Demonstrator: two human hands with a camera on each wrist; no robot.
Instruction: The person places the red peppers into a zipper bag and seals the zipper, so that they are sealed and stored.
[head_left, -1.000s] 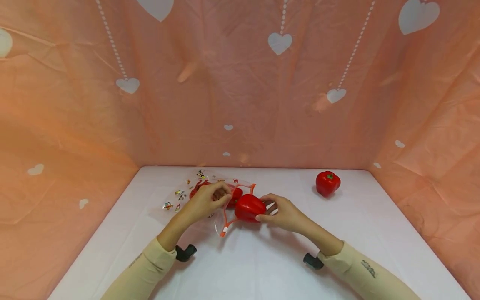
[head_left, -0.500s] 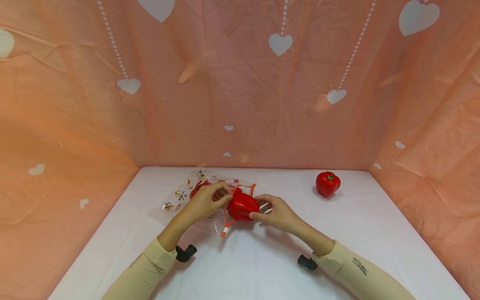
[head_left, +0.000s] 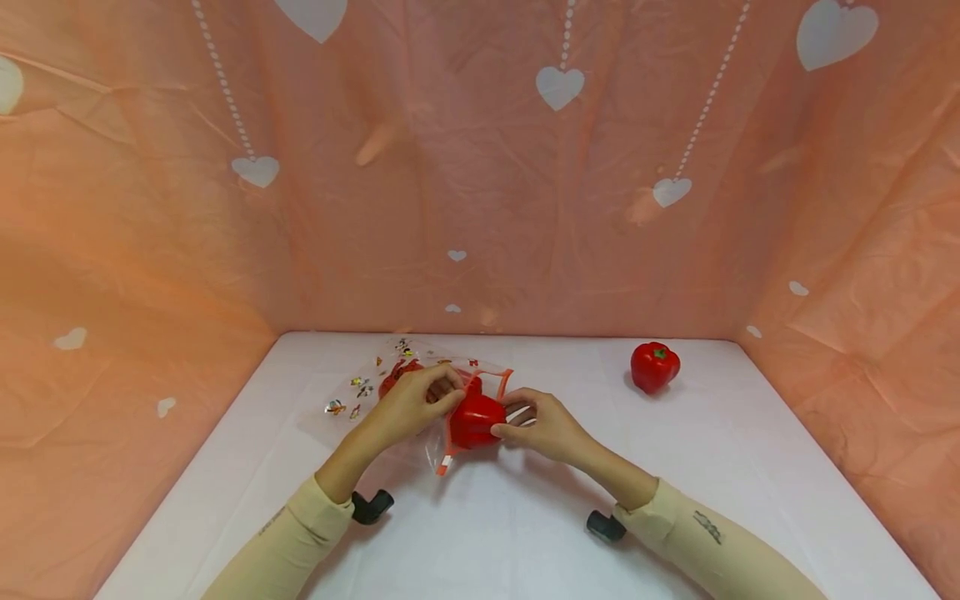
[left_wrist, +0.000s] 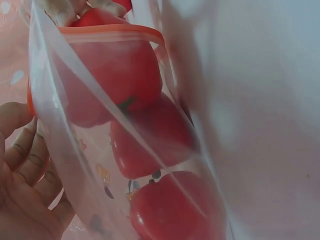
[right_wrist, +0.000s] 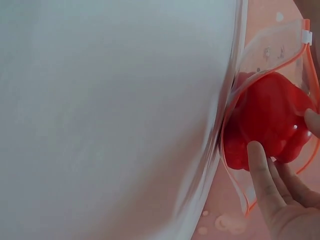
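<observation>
Nearest are two pale sleeves [head_left: 708, 533], rolled back at the forearms, each with a short black fitting [head_left: 372, 507] beside its cuff, above the white counter [head_left: 510, 542]. Beyond the cuffs, the hands face each other across a held red pepper [head_left: 478, 421]. The right hand [head_left: 543, 425] has thumb and fingers curved about the pepper's outer end, gripping it from the right. The left hand [head_left: 416, 402] lies just to the pepper's left and pinches the orange edge [left_wrist: 112, 33] of a clear bag [left_wrist: 65, 135] between thumb and forefinger, the other fingers loosely bent.

The pepper sits in the bag's mouth between the two hands: its green-stemmed end is inside the film, while its outer end sticks out towards the right hand. Deeper in the bag, behind the left hand, two more red peppers [left_wrist: 152, 140] lie in a row among small printed figures. Well apart, at the far right of the counter, a lone pepper [head_left: 655, 367] stands with its green stem up. Farthest away hangs an orange-pink curtain [head_left: 480, 208] patterned with white hearts.
</observation>
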